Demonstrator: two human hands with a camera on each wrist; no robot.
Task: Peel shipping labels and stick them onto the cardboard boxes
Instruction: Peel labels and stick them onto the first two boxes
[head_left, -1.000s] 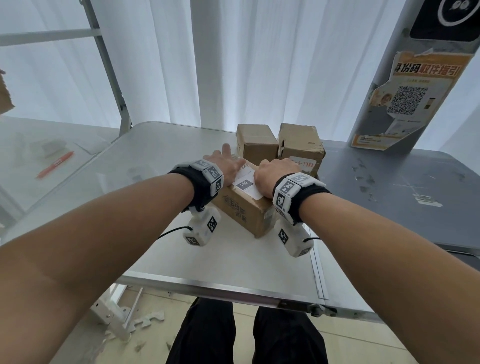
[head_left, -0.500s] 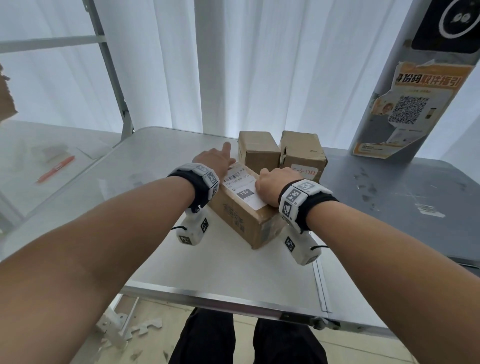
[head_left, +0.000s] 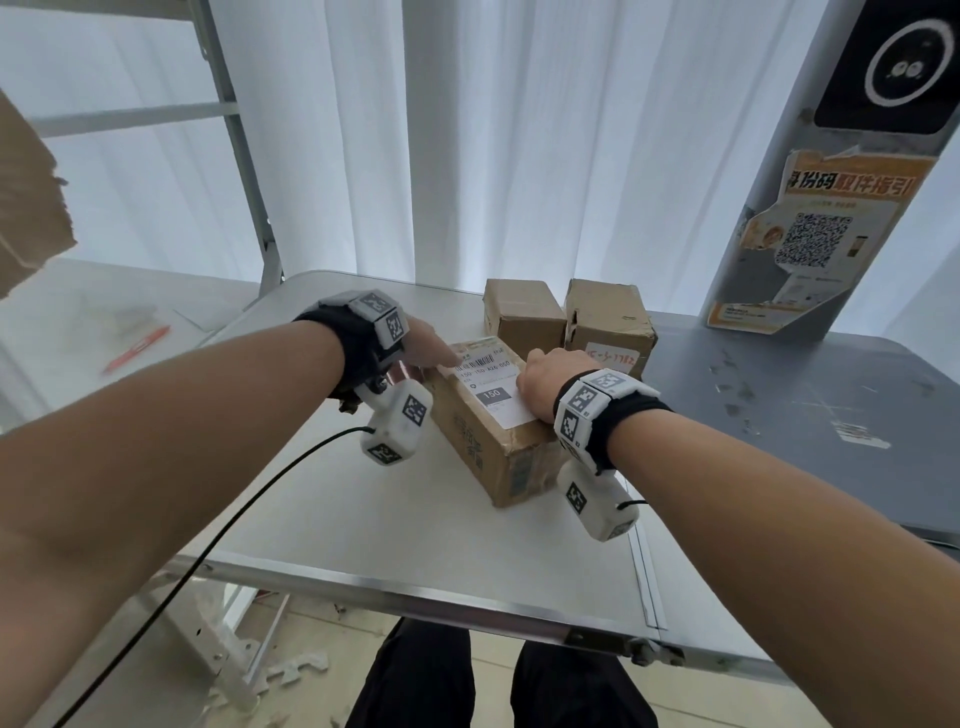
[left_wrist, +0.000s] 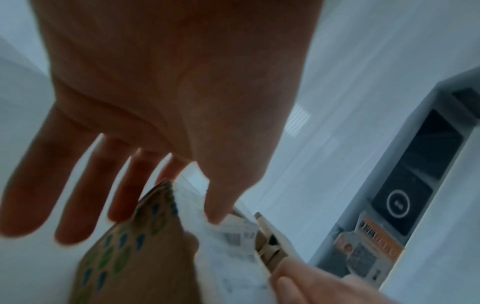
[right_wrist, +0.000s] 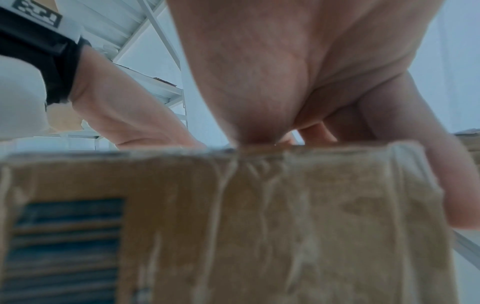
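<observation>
Left hand (head_left: 423, 343), fingers straight, thumb on the label (head_left: 491, 382); right hand (head_left: 545, 384) presses its near end (fingers curled over the box (head_left: 493, 447)), label running lengthwise between them.

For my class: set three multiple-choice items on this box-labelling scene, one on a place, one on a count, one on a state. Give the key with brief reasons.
1. Where does the shipping label lie?
A. on the near box's top
B. on the floor
C. on the curtain

2. How many cardboard boxes stand on the table?
A. one
B. three
C. five

3. How is the left hand?
A. a fist
B. fingers straight, touching the label
C. holding a pen

Key: A, the label covers the near box; B, two more stand behind it; B, the left wrist view shows spread fingers.
</observation>
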